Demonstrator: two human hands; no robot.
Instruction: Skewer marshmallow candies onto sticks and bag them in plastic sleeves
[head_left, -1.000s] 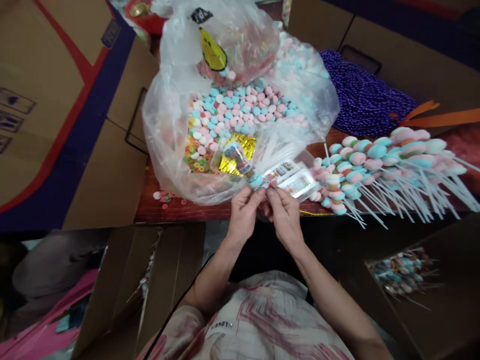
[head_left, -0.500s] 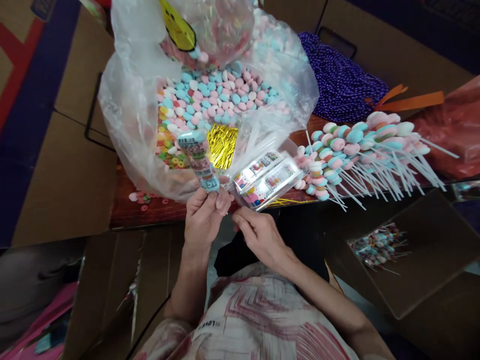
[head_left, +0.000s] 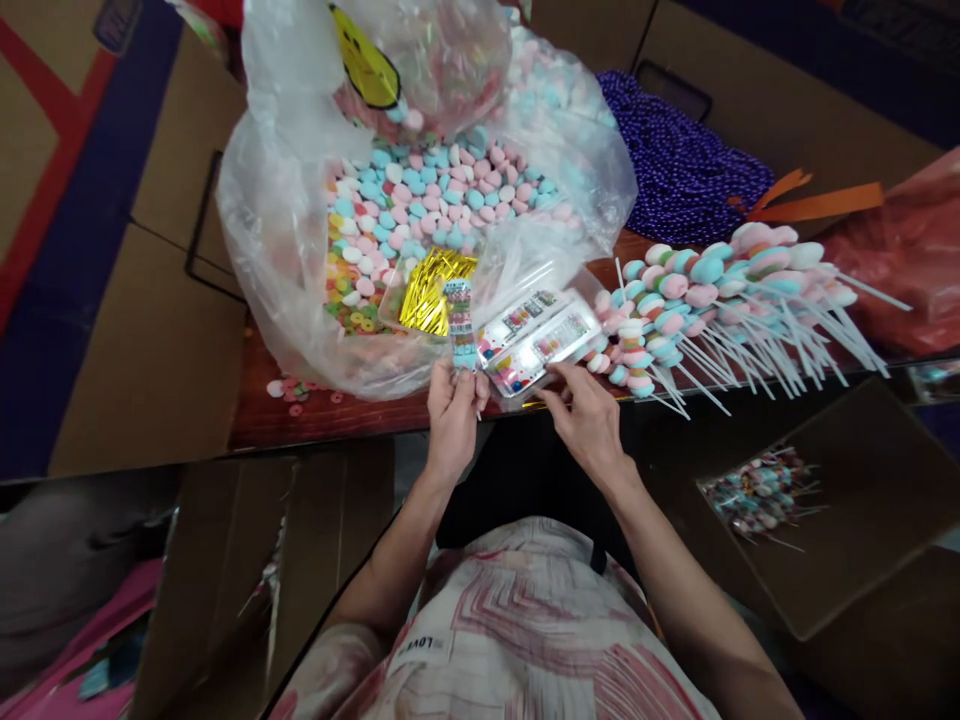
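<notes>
My left hand (head_left: 452, 420) pinches the lower end of a small wrapped candy stick (head_left: 460, 325), held upright over the table edge with its printed wrapper facing me. My right hand (head_left: 589, 425) is at the near right side of a clear tray of printed plastic wrappers (head_left: 544, 340). Its thumb and forefinger are apart with nothing seen between them; whether they touch the tray, I cannot tell. Gold twist ties (head_left: 427, 290) lie in a clear box behind the wrapped candy. Beyond them, pink, blue and white candies (head_left: 450, 190) fill a large clear bag (head_left: 277, 220).
Candy skewers on white sticks (head_left: 712, 280) are piled at the right, before a purple cord bundle (head_left: 675, 160). A carton (head_left: 150, 330) stands at the left. Below the table at right, a clear bag (head_left: 847, 510) holds several finished skewers. Loose candy rings (head_left: 296, 395) lie near the edge.
My right hand has left the base of the wrapped candy and moved right to the wrapper tray, fingers parting. My left hand has shifted right with the candy.
</notes>
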